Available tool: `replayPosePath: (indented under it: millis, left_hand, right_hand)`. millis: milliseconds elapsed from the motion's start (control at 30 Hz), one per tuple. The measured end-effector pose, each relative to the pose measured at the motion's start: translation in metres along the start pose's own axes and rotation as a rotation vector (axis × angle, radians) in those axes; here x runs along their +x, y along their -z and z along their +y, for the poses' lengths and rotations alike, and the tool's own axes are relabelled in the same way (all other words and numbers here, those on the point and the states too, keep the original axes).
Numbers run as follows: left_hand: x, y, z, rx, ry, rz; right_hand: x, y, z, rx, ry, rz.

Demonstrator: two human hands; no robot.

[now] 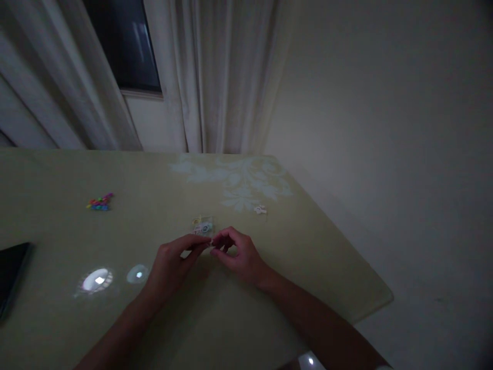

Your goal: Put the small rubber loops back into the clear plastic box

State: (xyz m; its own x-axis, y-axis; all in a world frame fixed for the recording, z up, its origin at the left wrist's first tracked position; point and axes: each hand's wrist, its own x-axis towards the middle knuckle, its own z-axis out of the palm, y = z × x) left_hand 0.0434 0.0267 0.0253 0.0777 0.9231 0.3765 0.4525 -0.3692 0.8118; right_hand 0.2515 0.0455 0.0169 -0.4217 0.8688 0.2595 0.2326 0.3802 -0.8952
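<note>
My left hand point(175, 262) and my right hand point(236, 253) meet fingertip to fingertip just above a glossy yellow-green table point(269, 308). Both pinch a tiny pale piece point(210, 242) between them; it is too small and dim to name. Just beyond the fingers lies a small heap of pale beads or charms point(202, 226). The room is dark.
A small white piece point(260, 209) lies farther back right on a pale floral pattern. A cluster of bright coloured beads point(100, 202) sits at the back left. A dark flat device point(11, 272) is at the left edge. Curtains point(215, 72) and a window stand behind; the table's right edge runs diagonally.
</note>
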Motion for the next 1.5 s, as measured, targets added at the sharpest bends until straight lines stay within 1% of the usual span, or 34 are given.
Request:
replayPosePath:
  millis: [67,133,233,300,400,533,600,700,767,867,1000,1067,1167,1233,1333,1400,1500]
  left_hand:
    - [0.002,0.003,0.000,0.007,0.036,0.079]
    - [0.003,0.006,-0.002,-0.018,0.073,0.136]
    - [0.005,0.007,-0.005,-0.082,0.112,0.156]
    - [0.006,0.007,-0.007,-0.103,0.113,0.161]
    - [0.006,0.005,-0.010,-0.099,0.071,0.155]
    - [0.007,0.004,-0.012,-0.103,0.009,0.107]
    - [0.006,0.004,-0.012,-0.107,0.023,0.090]
    - [0.005,0.005,-0.013,-0.103,0.070,0.078]
    - [0.005,0.005,-0.013,-0.102,0.077,0.076]
    - [0.007,0.005,-0.013,-0.100,0.048,0.071]
    - [0.007,0.005,-0.011,-0.093,0.021,0.049]
    - [0.007,0.004,-0.010,-0.089,0.025,0.038]
    - [0.006,0.004,-0.010,-0.082,0.042,0.029]
    - [0.006,0.004,-0.011,-0.082,0.055,0.041]
    - [0.006,0.004,-0.014,-0.077,0.068,0.056]
    - [0.006,0.004,-0.015,-0.067,0.072,0.059]
    - [0.006,0.004,-0.016,-0.062,0.075,0.046]
  right_hand:
    - [0.001,-0.004,0.002,-0.140,0.026,-0.059]
    - [0.001,-0.009,0.005,-0.326,0.112,-0.159]
    - [0.003,-0.016,0.008,-0.554,0.209,-0.287]
    - [0.003,-0.018,0.011,-0.672,0.216,-0.318]
    - [0.003,-0.015,0.012,-0.768,0.203,-0.303]
    - [0.002,-0.004,0.008,-0.687,0.157,-0.255]
    - [0.003,-0.001,0.005,-0.643,0.153,-0.260]
    - [0.004,-0.002,0.005,-0.619,0.185,-0.306]
    - [0.004,-0.006,0.006,-0.659,0.203,-0.337]
    - [0.003,-0.010,0.011,-0.777,0.197,-0.354]
    - [0.000,-0.007,0.012,-0.854,0.200,-0.331]
    - [0.000,-0.003,0.011,-0.820,0.183,-0.314]
    - [0.002,0.002,0.006,-0.691,0.137,-0.297]
    - [0.004,0.005,0.004,-0.620,0.109,-0.273]
    - [0.005,0.009,0.003,-0.574,0.079,-0.222]
    - [0.006,0.011,0.003,-0.577,0.072,-0.236]
    - [0.007,0.013,0.002,-0.609,0.082,-0.305]
